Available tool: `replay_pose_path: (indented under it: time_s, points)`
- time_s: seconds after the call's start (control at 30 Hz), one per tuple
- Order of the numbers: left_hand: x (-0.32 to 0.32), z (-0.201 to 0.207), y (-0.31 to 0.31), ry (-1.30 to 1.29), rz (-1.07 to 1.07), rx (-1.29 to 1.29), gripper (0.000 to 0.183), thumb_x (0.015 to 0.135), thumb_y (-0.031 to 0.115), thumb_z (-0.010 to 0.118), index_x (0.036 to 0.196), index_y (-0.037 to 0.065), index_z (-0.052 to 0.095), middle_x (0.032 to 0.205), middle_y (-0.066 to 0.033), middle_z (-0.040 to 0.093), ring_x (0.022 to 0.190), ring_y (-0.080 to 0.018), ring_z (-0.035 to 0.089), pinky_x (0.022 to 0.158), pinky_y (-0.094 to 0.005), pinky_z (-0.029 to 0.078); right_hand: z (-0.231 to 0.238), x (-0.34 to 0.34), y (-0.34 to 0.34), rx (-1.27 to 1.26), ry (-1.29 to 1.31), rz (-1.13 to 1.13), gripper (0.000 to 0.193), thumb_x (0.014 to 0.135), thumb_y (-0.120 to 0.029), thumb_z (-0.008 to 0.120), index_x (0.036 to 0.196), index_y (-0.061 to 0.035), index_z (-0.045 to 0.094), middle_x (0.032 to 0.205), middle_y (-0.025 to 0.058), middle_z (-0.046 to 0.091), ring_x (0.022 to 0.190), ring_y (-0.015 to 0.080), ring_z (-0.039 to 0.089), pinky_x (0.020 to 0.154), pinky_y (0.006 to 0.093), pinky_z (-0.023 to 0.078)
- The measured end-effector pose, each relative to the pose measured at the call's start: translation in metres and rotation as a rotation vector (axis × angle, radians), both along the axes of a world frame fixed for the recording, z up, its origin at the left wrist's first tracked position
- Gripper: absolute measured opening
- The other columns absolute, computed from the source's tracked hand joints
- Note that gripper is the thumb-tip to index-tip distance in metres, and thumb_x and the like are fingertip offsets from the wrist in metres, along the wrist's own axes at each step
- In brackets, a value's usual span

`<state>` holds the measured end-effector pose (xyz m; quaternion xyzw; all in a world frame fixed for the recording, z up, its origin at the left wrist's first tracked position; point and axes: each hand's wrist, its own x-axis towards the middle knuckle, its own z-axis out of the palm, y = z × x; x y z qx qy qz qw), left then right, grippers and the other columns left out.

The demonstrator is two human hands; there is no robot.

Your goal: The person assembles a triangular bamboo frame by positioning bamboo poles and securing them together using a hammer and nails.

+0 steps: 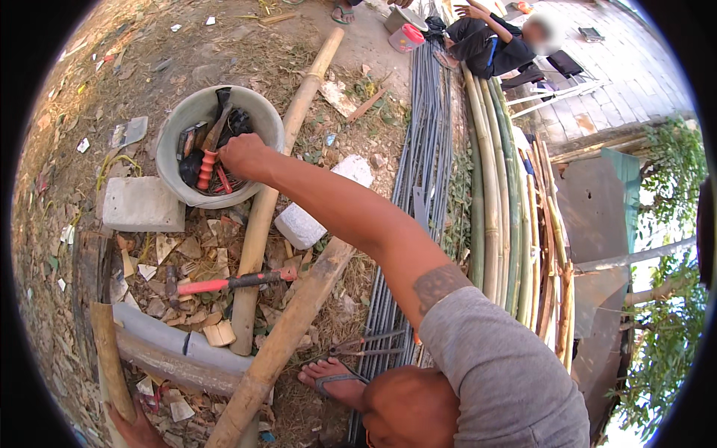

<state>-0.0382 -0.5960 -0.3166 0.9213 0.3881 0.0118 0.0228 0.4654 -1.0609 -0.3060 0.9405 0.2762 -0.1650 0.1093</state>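
My right hand (243,157) reaches into a round grey bucket (170,145), its fingers curled beside a tool with a ribbed red handle (206,170). Whatever the fingertips grip is hidden from view. A tool with a brown, worn shaft (216,131) and other dark items lie in the bucket too. At the lower left, my left hand (138,431) is closed around the lower part of a short wooden pole (110,355). Between the hands, a hammer (235,282) with a red and black handle rests across a bamboo pole (249,287).
A pale block (143,204) stands by the bucket, and a white block (301,224) sits beyond the bamboo. Another pole (287,328) slants toward me. Metal rods (429,142) and bamboo poles (493,201) lie to the right. Another person (497,45) sits at the far right.
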Motion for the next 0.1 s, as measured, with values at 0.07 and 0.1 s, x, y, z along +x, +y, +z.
replay_pose_path:
  time_s: [0.07, 0.1]
  points:
    - [-0.009, -0.025, 0.017, -0.044, -0.105, -0.019, 0.081, 0.094, 0.055, 0.081, 0.157, 0.010, 0.058, 0.156, -0.0154, 0.063, 0.141, -0.0351, 0.061, 0.114, -0.0428, 0.047, -0.011, 0.006, -0.008, 0.132, -0.022, -0.032, 0.028, 0.097, -0.026, 0.069, 0.115, -0.0121, 0.085, 0.120, 0.0086, 0.082, 0.114, 0.0386, 0.077, 0.102, 0.0775, 0.047]
    - [-0.013, -0.023, 0.020, -0.044, -0.097, -0.010, 0.081, 0.094, 0.055, 0.081, 0.157, 0.010, 0.058, 0.156, -0.0154, 0.063, 0.141, -0.0351, 0.061, 0.114, -0.0428, 0.047, -0.011, 0.008, -0.001, 0.165, -0.010, -0.047, 0.028, 0.097, -0.027, 0.071, 0.116, -0.0110, 0.084, 0.123, 0.0096, 0.082, 0.115, 0.0402, 0.077, 0.103, 0.0798, 0.046]
